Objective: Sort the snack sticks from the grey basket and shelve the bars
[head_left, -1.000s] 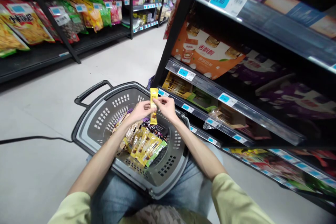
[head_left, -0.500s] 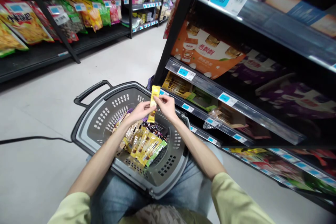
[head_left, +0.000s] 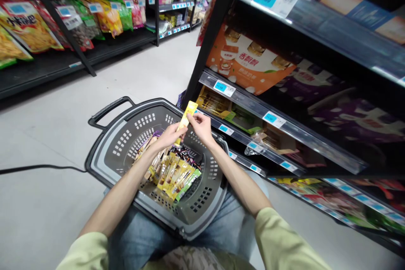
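Observation:
A slim yellow stick packet [head_left: 187, 116] is held tilted above the basket, its top leaning right. My left hand [head_left: 171, 134] is closed around its lower part. The fingers of my right hand [head_left: 201, 125] pinch it nearer the top. Beneath both hands is a grey shopping basket [head_left: 126, 125] with perforated walls, resting on my lap. Inside it lie several yellow stick packets [head_left: 175, 173], a green one [head_left: 188, 185] at their right end, and dark wrapped pieces [head_left: 186, 154] behind them. My left forearm hides part of the contents.
At the right, close to the basket, stands a shelf unit [head_left: 240, 96] with price tags. An orange box [head_left: 247, 61] and an open box of yellow packets [head_left: 212, 100] sit on it. Across the aisle floor [head_left: 136, 69], bagged snacks [head_left: 28, 23] fill another rack. A black handle [head_left: 110, 112] sticks out left.
The yellow stick packet has turned from nearly upright to leaning right, its top moving right. Both hands keep hold of it over the basket.

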### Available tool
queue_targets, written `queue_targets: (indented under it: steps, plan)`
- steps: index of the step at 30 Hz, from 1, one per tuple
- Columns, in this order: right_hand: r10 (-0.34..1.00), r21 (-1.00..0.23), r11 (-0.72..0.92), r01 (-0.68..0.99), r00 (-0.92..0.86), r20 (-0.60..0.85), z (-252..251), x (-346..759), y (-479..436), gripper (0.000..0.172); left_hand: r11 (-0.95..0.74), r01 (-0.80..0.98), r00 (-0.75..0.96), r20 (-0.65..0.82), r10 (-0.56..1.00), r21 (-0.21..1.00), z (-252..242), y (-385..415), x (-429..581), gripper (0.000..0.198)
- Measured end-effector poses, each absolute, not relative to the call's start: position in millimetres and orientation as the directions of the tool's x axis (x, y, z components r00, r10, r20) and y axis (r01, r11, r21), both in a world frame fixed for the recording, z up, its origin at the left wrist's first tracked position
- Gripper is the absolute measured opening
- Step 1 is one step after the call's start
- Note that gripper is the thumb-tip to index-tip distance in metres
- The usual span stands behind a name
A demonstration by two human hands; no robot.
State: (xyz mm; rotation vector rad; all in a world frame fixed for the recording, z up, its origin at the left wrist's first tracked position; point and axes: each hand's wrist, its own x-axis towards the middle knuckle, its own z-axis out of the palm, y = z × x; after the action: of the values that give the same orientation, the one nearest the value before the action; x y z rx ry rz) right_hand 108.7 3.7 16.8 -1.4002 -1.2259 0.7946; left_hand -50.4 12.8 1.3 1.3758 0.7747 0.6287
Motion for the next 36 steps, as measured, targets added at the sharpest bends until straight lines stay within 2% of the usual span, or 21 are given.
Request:
queue_targets:
  steps: [3,7,11,17,23,26,31,36]
  plan:
    - [0.970,-0.950,0.088,0.300,0.189,0.150,16,109,2,0.047,0.192,-0.049,0.601,-0.124,0.789,0.980,-4,15,-49,0.034]
    - [0.987,-0.932,0.105,0.346,0.075,0.139,14,108,1,0.045,0.194,-0.096,0.604,-0.098,0.791,0.976,-4,14,-48,0.039]
    - [0.989,-0.929,0.095,0.357,0.072,0.129,15,108,1,0.045,0.184,-0.086,0.596,-0.097,0.797,0.979,-2,12,-46,0.039]
    - [0.984,-0.879,0.111,0.464,0.076,0.164,19,108,-1,0.044,0.241,-0.075,0.579,-0.154,0.800,0.968,3,9,-45,0.036]
    - [0.995,-0.977,0.088,0.196,0.033,0.096,13,107,2,0.041,0.247,-0.115,0.610,-0.128,0.782,0.962,5,9,-49,0.042]
    - [0.997,-0.985,0.078,0.151,0.007,0.080,12,106,3,0.040,0.230,-0.117,0.613,-0.112,0.782,0.966,4,9,-49,0.047]
    - [0.990,-0.960,0.087,0.267,0.087,0.114,15,110,3,0.045,0.144,-0.082,0.625,-0.062,0.778,0.986,4,9,-48,0.048]
    - [0.966,-0.962,0.052,0.267,0.229,0.116,18,114,4,0.053,0.162,0.003,0.629,-0.128,0.767,0.987,4,7,-48,0.044]
